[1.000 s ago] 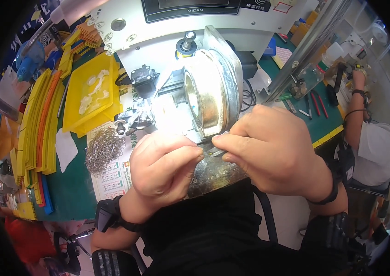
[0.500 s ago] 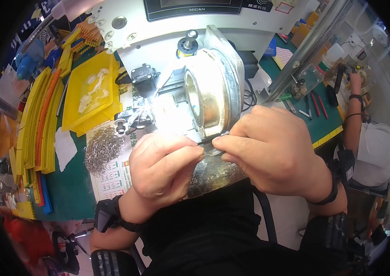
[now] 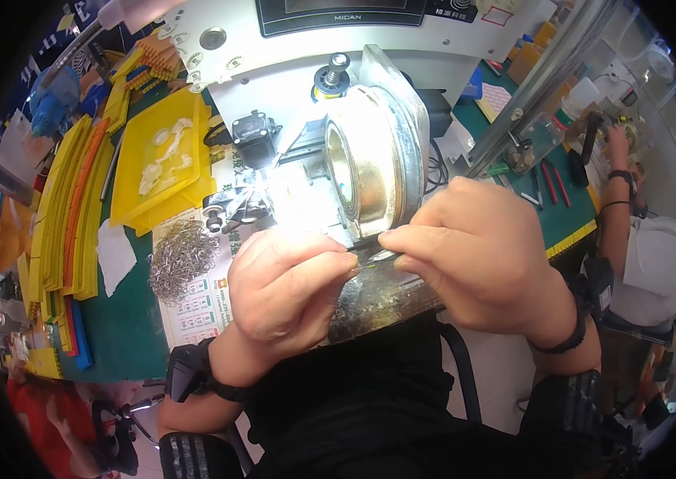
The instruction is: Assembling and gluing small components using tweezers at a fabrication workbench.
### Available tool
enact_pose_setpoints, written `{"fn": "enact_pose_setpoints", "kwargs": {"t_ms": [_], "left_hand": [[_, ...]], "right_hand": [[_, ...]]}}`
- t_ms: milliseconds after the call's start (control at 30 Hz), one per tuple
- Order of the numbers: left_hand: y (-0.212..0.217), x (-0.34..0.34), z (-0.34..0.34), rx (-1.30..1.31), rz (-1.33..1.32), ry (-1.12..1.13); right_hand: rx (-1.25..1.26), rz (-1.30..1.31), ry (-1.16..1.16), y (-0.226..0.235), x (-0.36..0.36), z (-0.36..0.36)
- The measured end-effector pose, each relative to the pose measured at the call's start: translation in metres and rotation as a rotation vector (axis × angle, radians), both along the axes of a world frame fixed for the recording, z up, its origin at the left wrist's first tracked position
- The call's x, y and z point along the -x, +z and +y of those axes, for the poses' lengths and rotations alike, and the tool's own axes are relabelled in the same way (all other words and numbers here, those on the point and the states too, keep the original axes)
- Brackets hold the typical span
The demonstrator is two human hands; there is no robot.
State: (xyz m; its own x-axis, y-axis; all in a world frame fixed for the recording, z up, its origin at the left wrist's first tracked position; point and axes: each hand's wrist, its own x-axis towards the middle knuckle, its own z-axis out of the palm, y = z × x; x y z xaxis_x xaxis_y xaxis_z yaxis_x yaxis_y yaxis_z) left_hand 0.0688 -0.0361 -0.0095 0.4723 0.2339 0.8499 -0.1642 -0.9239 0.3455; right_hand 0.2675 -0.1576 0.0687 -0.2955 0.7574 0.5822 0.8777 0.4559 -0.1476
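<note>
My left hand (image 3: 286, 283) is closed in a pinch. A thin, wire-like sliver (image 3: 367, 267) with a yellowish glint shows at its fingertips, too fine to name. Just to the right, my right hand (image 3: 478, 259) pinches thumb against forefinger, and a small pale, shiny bit (image 3: 383, 255) shows by its fingertips. The fingertips of both hands are close together with a narrow gap between. Right behind them stands a machine's round metal ring (image 3: 363, 164), brightly lit. A tangled heap of small metal pieces (image 3: 182, 259) lies on a printed sheet to the left.
A yellow bin (image 3: 164, 152) with white scraps stands at the left, beside stacked yellow and orange strips (image 3: 86, 207). The white machine housing (image 3: 290, 88) rises at the back. Pliers-like red-handled tools (image 3: 555, 184) lie on the green mat at right. Another person (image 3: 649, 263) works at far right.
My fingertips have drawn slightly apart, and the thin sliver between them shows more plainly. The whole view has shifted a little. A person in red shows more at lower left.
</note>
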Motion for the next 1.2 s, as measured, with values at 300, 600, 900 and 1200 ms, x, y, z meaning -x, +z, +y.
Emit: {"fn": "enact_pose_setpoints", "kwargs": {"t_ms": [300,600,900,1200], "left_hand": [[0.000,-0.001,0.001,-0.035,-0.017,0.010],[-0.001,-0.002,0.002,-0.106,-0.037,0.050],[-0.001,-0.001,0.001,-0.146,-0.040,0.070],[-0.001,0.001,0.001,-0.156,-0.018,0.080]], "right_hand": [[0.061,-0.049,-0.008,0.004,0.000,-0.004],[0.110,-0.070,0.007,0.010,0.000,-0.005],[0.127,-0.083,0.001,0.012,0.003,-0.004],[0.148,-0.081,0.003,0.012,0.003,-0.003]]}}
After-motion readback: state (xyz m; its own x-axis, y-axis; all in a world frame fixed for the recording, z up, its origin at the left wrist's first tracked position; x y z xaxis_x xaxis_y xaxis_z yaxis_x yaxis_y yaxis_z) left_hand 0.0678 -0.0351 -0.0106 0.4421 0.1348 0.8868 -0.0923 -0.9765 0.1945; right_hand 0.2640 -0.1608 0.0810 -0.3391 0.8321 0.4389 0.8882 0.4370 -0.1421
